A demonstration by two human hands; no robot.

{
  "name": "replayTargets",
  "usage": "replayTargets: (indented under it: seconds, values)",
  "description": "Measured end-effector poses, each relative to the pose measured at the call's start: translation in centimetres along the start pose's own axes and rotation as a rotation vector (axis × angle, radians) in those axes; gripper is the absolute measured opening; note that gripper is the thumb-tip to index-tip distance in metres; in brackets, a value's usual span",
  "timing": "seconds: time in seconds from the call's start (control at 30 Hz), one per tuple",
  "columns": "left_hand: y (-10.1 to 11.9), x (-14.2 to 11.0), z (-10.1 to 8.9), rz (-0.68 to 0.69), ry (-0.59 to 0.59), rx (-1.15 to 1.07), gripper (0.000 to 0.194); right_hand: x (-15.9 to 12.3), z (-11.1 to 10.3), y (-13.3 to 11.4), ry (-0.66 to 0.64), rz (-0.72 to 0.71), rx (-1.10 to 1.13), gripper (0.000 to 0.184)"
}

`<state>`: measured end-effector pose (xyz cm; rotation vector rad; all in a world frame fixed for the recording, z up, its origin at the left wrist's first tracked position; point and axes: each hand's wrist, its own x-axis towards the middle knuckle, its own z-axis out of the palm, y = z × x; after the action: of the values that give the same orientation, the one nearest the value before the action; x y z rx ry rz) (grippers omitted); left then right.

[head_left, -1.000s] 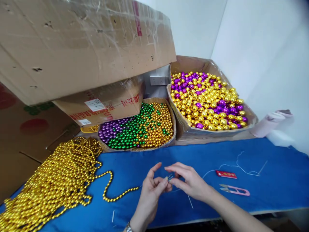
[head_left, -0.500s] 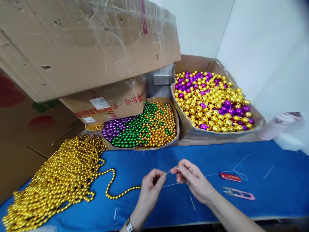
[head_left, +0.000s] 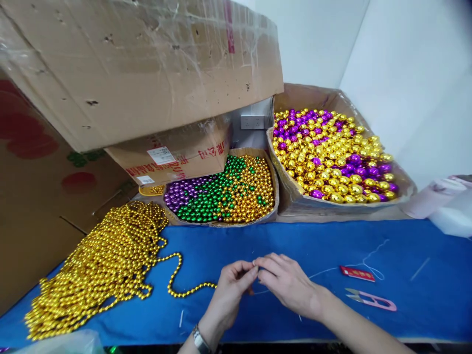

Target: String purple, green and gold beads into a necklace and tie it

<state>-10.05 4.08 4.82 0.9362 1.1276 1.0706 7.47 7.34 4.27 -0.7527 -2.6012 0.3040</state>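
Note:
My left hand (head_left: pixel 234 287), with a metal-banded watch (head_left: pixel 200 340) at its wrist, is closed in a pinch on a fine thread. Against its fingertips my right hand (head_left: pixel 289 285) also pinches; its fingers hide most of the thread where the hands meet. A string of gold beads (head_left: pixel 190 293) runs from the left up to my left hand. White thread (head_left: pixel 324 271) trails right from behind my right hand to a small red packet (head_left: pixel 357 273). Pink-handled thread snips (head_left: pixel 372 299) lie in front of the packet.
A heap of gold bead strings (head_left: pixel 110 260) covers the table's left. Behind stand a box of purple, green and gold beads (head_left: pixel 221 196) and a larger box of gold and purple beads (head_left: pixel 328 162). A large carton (head_left: pixel 155 73) overhangs the back left. Thread scraps lie on the blue cloth (head_left: pixel 313 236).
My right hand has turned palm down and come in against my left fingertips, closing the small gap between them. The view has shifted slightly left.

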Motion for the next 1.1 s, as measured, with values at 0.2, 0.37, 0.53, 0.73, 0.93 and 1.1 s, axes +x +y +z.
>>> replayTargets:
  seconds: [0.2,0.37,0.53,0.73,0.93,1.1]
  values:
    - [-0.4,0.1,0.1,0.003,-0.012,0.005,0.027,-0.1,-0.4,-0.5,0.010,0.045,0.046,0.009]
    - [0.2,-0.4,0.2,0.066,0.029,0.093,0.024,-0.6,-0.3,-0.9,0.142,0.254,0.134,0.016]
    - [0.3,-0.7,0.2,0.100,-0.014,0.271,0.027,-0.2,-0.9,-0.8,0.156,0.311,0.208,0.016]
    - [0.3,-0.8,0.5,0.016,-0.110,0.208,0.030,0.6,-0.9,-0.7,0.165,0.264,0.207,0.016]
    - [-0.3,-0.8,0.7,0.061,-0.001,0.148,0.026,-0.1,-0.3,-1.5,0.319,0.245,0.079,0.023]
    - [-1.0,-0.6,0.8,0.111,0.067,0.210,0.026,-0.6,0.6,-2.4,0.382,0.239,-0.045,0.019]
